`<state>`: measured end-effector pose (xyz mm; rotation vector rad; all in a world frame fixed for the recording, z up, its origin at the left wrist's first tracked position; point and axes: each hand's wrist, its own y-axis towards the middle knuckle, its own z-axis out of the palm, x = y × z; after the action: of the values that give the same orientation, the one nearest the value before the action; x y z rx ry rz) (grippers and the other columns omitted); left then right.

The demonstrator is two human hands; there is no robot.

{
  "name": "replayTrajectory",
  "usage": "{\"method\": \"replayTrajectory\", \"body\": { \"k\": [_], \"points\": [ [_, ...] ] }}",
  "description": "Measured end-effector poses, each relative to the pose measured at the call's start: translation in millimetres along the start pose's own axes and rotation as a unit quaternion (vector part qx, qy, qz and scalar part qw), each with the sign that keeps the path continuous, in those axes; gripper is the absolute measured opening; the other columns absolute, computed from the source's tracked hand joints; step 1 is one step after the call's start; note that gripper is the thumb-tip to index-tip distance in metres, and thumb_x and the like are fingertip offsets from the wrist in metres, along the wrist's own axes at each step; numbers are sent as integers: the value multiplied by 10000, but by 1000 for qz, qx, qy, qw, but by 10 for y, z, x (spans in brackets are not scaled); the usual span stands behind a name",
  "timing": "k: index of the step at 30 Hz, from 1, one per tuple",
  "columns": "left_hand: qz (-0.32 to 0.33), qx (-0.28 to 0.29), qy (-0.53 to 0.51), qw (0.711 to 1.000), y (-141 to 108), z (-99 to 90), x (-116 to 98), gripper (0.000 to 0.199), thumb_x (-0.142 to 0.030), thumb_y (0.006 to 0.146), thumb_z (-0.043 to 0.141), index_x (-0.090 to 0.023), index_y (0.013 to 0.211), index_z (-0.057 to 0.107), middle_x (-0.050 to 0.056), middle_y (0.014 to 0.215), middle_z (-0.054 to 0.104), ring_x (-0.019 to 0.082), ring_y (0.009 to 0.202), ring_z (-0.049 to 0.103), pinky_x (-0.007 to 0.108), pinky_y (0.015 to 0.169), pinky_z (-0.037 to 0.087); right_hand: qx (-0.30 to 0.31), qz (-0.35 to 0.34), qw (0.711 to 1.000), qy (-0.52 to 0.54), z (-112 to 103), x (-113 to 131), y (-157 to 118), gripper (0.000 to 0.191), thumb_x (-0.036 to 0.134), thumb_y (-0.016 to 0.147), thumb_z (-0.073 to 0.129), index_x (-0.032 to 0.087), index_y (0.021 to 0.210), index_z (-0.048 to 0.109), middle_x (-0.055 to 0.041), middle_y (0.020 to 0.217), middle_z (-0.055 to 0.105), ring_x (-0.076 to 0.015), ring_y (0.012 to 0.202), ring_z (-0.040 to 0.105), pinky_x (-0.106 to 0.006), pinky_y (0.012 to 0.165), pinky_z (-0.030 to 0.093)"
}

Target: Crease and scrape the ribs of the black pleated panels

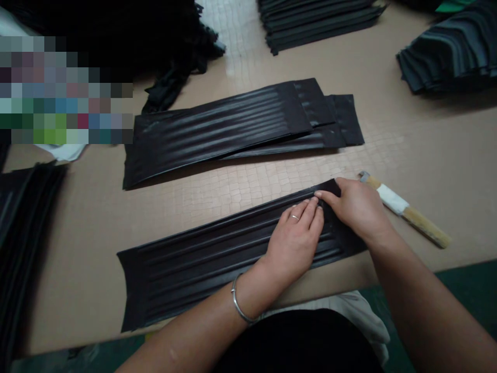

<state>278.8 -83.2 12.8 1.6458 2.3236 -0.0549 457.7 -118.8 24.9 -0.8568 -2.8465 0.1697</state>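
Note:
A long black ribbed panel (pixel 202 259), leather-like in look, lies on the table in front of me. My left hand (pixel 297 233), with a ring and a bracelet, rests on its right part, fingers stretched out and pressing on the ribs. At the panel's far right corner is my right hand (pixel 355 207), its thumb on top close to the left fingertips and its other fingers mostly hidden at the edge. Just right of that hand lies a yellowish stick-shaped tool (pixel 423 225) with a white wrap and a greyish end.
Beyond my panel, several similar black panels (pixel 225 129) overlap in a loose pile. Stacks of dark pieces stand at the left (pixel 27 233), the back (pixel 318 20) and the right (pixel 450 52). A black heap (pixel 155 41) sits back left. The tan table (pixel 446 181) ends close to my body.

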Motion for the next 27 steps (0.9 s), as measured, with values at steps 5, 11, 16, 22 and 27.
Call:
{"method": "replayTrajectory", "body": {
  "k": [5,11,16,22,27],
  "points": [
    [-1,43,32,999,48,-44,-9,451,-197,1038,452,-69,1464,526,159,1593,478,292,1375,516,421,1084,491,8,-20,1000,11,-34,-129,-104,290,428,977,602,215,788,547,-91,762,674,-231,685,597,-323,598,277],
    [3,82,55,995,93,-126,-51,474,-204,1038,461,-132,1504,513,73,1632,442,294,1367,501,425,1040,500,-4,-5,999,32,11,-310,-326,339,428,966,565,236,721,431,-26,666,544,-189,606,468,-312,586,235],
    [-2,83,52,995,146,-156,-98,477,-182,1013,475,-164,1485,540,62,1622,459,335,1303,524,483,919,516,-50,-19,994,100,81,-337,-336,327,411,947,520,241,700,389,-15,656,499,-175,595,419,-312,592,237],
    [-14,92,49,994,237,-154,-123,537,-198,973,494,-167,1509,513,40,1640,434,349,1239,513,535,862,507,-90,-20,986,137,99,-359,-357,325,415,949,490,244,697,374,-15,640,493,-174,594,420,-312,596,248],
    [-15,89,57,994,298,-146,-148,557,-209,959,513,-167,1514,512,49,1640,432,353,1210,513,525,844,511,-86,-44,982,164,105,-378,-336,314,402,955,484,244,706,377,-6,659,486,-168,601,417,-310,598,261]
  ]
}}
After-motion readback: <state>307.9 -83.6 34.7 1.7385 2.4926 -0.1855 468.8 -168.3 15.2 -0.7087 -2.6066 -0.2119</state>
